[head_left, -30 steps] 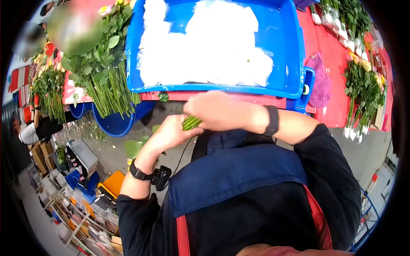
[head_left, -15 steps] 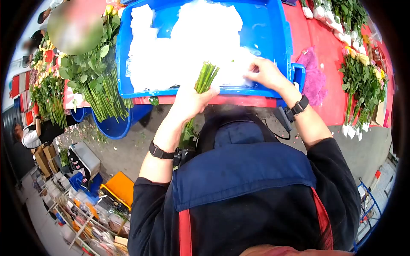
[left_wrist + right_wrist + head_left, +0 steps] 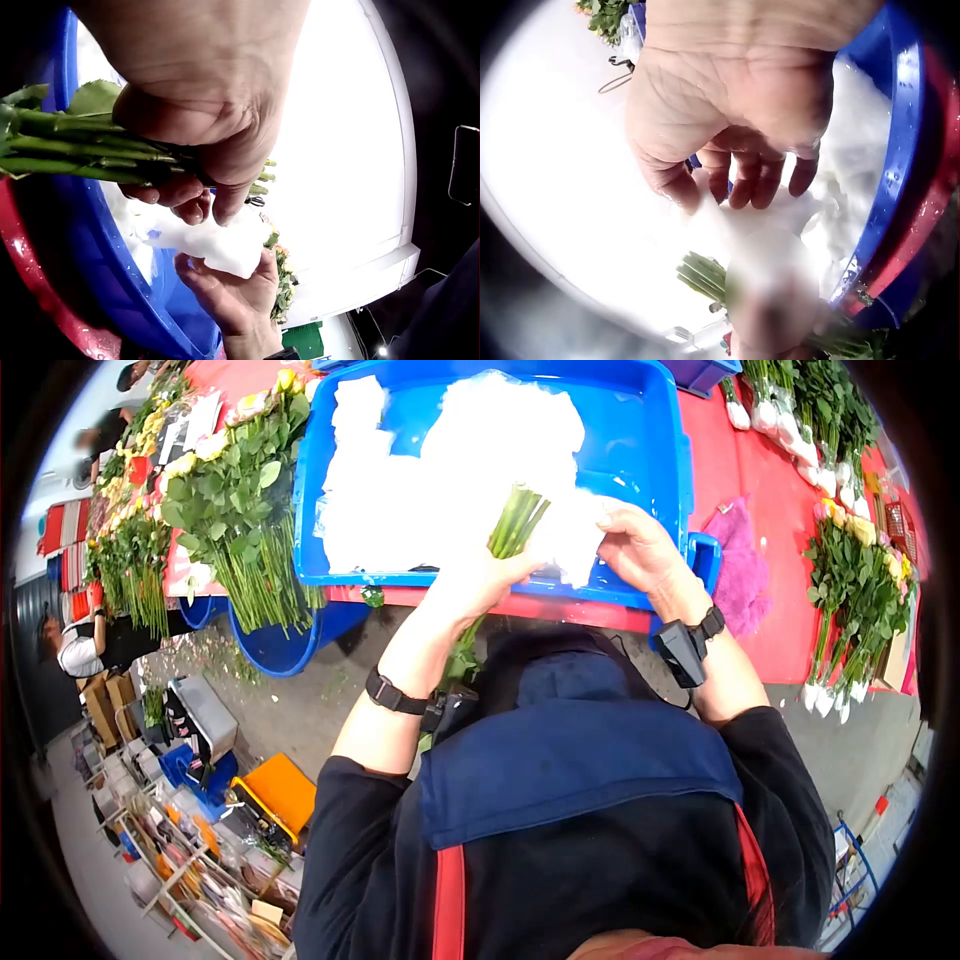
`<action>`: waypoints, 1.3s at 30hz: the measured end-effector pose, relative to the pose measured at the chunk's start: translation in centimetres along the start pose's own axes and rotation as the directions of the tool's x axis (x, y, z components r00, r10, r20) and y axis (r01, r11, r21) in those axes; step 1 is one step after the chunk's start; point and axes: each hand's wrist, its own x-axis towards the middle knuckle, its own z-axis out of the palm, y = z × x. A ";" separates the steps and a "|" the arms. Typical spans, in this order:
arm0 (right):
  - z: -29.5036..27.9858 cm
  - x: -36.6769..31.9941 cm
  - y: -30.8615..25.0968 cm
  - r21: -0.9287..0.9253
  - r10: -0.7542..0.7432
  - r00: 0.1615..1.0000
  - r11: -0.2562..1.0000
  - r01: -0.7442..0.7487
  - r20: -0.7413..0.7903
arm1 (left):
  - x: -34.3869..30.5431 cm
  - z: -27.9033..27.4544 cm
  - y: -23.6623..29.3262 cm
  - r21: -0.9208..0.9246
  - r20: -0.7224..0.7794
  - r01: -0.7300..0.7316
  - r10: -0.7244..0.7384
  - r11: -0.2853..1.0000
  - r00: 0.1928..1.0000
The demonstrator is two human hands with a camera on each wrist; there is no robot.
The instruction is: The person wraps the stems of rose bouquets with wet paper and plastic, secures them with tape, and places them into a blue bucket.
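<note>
My left hand grips a bundle of cut green stems over the near edge of a blue tub, cut ends pointing away from me. Leaves hang from the bundle below that hand. Across from it, my right hand pinches a soft, wet-looking white piece between thumb and fingers. This piece hangs right beside the stem ends, close to my left fingertips in the left wrist view. More of the white material lies heaped in the tub, its detail washed out by glare.
A pink cloth lies on the red table right of the tub. Rose bunches with white-wrapped ends lie farther right. Leafy roses overhang a blue bucket at left. Another person stands far left.
The stems have come up from in front of my body to over the tub. My right hand has left the stems, reached into the white material and now holds a piece near them.
</note>
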 end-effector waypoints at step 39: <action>4.8 -0.6 5.2 -0.721 -0.361 0.932 0.636 0.275 0.037 | -0.8 -2.7 -1.2 -0.207 -0.154 -0.034 0.002 0.978 0.988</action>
